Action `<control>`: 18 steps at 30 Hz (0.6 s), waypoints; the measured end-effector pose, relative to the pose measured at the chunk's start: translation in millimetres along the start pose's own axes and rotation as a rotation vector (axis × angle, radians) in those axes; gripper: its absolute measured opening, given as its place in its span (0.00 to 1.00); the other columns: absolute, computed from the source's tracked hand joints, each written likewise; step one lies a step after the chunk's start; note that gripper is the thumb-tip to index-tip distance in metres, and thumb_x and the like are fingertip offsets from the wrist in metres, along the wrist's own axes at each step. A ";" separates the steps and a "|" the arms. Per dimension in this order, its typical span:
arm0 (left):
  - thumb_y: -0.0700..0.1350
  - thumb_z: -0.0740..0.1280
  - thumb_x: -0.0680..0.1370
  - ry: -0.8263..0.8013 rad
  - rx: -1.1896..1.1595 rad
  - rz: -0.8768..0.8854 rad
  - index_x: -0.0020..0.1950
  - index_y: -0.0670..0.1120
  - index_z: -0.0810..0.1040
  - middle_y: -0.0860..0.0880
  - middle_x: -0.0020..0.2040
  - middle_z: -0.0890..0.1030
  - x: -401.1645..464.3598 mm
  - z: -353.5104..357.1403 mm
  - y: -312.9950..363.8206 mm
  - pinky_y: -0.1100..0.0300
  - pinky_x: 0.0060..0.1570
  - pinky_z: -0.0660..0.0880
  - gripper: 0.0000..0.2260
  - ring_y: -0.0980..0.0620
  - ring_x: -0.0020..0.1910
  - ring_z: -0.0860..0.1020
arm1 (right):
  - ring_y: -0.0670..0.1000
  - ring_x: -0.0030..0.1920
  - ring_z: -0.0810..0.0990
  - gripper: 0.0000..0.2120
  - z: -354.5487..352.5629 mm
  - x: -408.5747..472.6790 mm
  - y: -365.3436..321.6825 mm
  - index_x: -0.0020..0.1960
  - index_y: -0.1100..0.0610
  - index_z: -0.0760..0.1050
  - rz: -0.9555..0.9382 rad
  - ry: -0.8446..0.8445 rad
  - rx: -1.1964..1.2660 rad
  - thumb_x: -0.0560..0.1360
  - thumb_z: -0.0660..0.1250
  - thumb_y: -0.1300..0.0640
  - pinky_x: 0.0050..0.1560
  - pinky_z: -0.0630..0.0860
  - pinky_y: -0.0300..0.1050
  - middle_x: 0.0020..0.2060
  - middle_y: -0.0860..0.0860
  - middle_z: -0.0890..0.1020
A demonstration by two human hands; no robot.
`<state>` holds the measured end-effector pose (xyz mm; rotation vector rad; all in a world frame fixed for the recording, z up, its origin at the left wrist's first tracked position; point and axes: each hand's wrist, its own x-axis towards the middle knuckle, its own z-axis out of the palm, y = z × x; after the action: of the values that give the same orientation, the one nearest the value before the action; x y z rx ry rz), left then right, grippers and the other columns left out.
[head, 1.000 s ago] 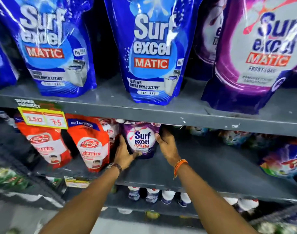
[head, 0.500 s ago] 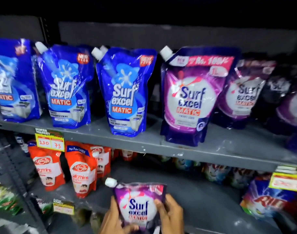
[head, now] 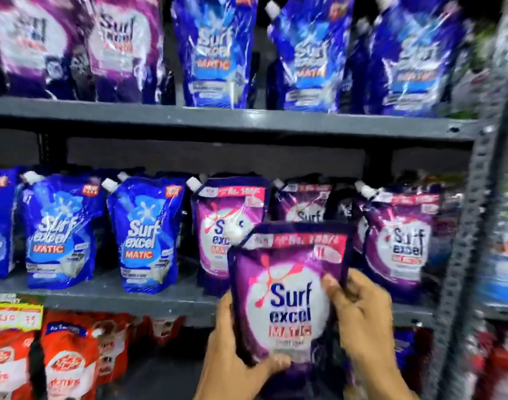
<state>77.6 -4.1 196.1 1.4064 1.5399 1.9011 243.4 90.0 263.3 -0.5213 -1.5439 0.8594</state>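
Observation:
I hold a purple Surf excel Matic detergent pouch point(head: 287, 287) upright in front of the middle shelf, its white spout cap at the upper left. My left hand point(head: 232, 359) grips its lower left edge, thumb across the bottom front. My right hand point(head: 359, 316) grips its right edge, thumb on the front. Behind it on the middle shelf point(head: 149, 298) stand more purple pouches point(head: 397, 243), one point(head: 218, 226) partly hidden by the held pouch.
Blue Surf excel pouches point(head: 143, 235) stand at the left of the middle shelf. The top shelf point(head: 218, 122) carries purple and blue pouches. Red refill packs point(head: 65, 359) fill the lower shelf beside a yellow price tag point(head: 17, 316). A grey perforated upright point(head: 472, 226) stands at right.
Both hands have lifted the purple pouch off the lower shelf up to the level of the middle shelf. The view has tilted upward and shifted right.

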 end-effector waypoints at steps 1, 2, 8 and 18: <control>0.42 0.84 0.60 -0.010 0.040 0.054 0.68 0.70 0.60 0.72 0.57 0.79 8.1 5.5 14.1 0.77 0.51 0.73 0.48 0.73 0.56 0.78 | 0.35 0.28 0.71 0.16 -5.4 18.5 -8.3 0.32 0.52 0.73 -0.021 0.021 -0.005 0.76 0.69 0.63 0.30 0.69 0.31 0.25 0.41 0.79; 0.47 0.84 0.60 -0.041 0.128 0.100 0.71 0.71 0.54 0.74 0.60 0.75 23.9 14.5 20.3 0.80 0.55 0.68 0.52 0.76 0.59 0.73 | 0.36 0.26 0.70 0.17 -12.4 35.5 -11.3 0.30 0.53 0.71 -0.055 0.047 -0.025 0.76 0.69 0.62 0.29 0.67 0.30 0.23 0.41 0.77; 0.53 0.81 0.63 -0.152 0.209 0.060 0.77 0.62 0.43 0.57 0.74 0.66 98.8 54.1 43.7 0.51 0.74 0.64 0.56 0.53 0.73 0.67 | 0.44 0.35 0.84 0.08 -30.0 118.8 9.9 0.39 0.57 0.79 0.045 0.107 -0.114 0.76 0.70 0.57 0.35 0.80 0.42 0.34 0.50 0.85; 0.38 0.79 0.67 -0.134 0.227 -0.015 0.78 0.51 0.49 0.57 0.60 0.71 134.0 77.8 26.4 0.60 0.61 0.70 0.50 0.55 0.62 0.73 | 0.53 0.48 0.85 0.08 -23.4 157.4 46.0 0.51 0.60 0.82 0.206 0.117 -0.232 0.75 0.72 0.56 0.51 0.83 0.52 0.47 0.54 0.87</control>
<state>88.0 129.2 278.8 1.5753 1.7372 1.6270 233.2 241.9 328.5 -0.8961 -1.5074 0.7933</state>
